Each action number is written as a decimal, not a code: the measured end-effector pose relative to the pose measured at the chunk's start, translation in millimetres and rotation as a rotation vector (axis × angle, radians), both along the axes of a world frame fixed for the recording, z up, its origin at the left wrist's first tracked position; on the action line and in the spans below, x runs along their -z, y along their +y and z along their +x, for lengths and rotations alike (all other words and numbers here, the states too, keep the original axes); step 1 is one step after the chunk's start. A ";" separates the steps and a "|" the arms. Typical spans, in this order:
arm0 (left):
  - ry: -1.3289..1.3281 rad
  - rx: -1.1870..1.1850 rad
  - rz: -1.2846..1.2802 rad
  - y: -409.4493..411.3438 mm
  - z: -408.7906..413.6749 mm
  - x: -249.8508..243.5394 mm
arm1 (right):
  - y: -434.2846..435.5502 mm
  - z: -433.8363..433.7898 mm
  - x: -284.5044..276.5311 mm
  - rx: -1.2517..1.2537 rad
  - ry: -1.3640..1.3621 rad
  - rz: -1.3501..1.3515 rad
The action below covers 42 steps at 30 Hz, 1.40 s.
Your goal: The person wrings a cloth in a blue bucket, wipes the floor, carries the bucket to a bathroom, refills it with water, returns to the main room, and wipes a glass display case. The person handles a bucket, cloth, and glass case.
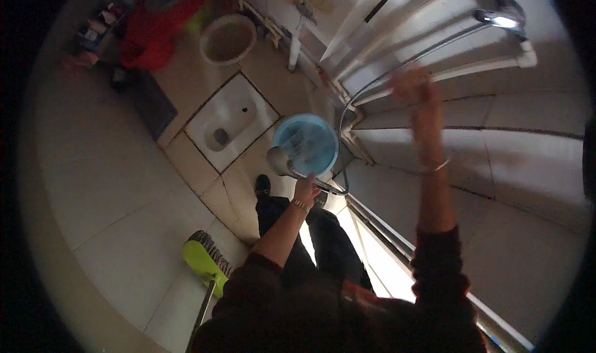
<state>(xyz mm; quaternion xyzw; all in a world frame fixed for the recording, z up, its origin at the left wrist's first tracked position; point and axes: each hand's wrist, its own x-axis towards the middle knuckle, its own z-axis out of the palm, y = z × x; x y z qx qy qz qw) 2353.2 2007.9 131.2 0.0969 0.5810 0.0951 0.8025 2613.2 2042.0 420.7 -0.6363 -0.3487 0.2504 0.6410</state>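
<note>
My left hand (306,192), with a watch at the wrist, grips the handle of a shower head (278,161). The head is tilted over the near left rim of a light blue plastic bucket (337,149), and water sprays into it. A metal shower hose (343,120) curves from the handle up to a chrome wall fitting (500,20). On the right, my raised right hand (413,85) is blurred near the hose and a white wall pipe (484,69). Whether its fingers touch either one is unclear.
A white squat toilet (233,118) is set in the tiled floor left of the bucket. Beyond it stands a round basin (228,39), near red cloth or plastic (149,41). A green broom (202,260) leans at lower left. White pipes run along the right wall.
</note>
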 end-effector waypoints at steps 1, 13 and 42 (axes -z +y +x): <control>0.024 0.003 0.013 0.3 8.5 4.3 | -17.8 8.0 54.6 -0.196 -0.303 -0.147; 0.020 -0.031 -0.100 -0.9 19.0 111.1 | -120.4 -132.8 350.2 -0.573 -0.403 -0.875; 0.183 0.179 0.048 33.0 -67.2 176.4 | -151.1 -71.0 448.7 -0.515 -0.803 -1.067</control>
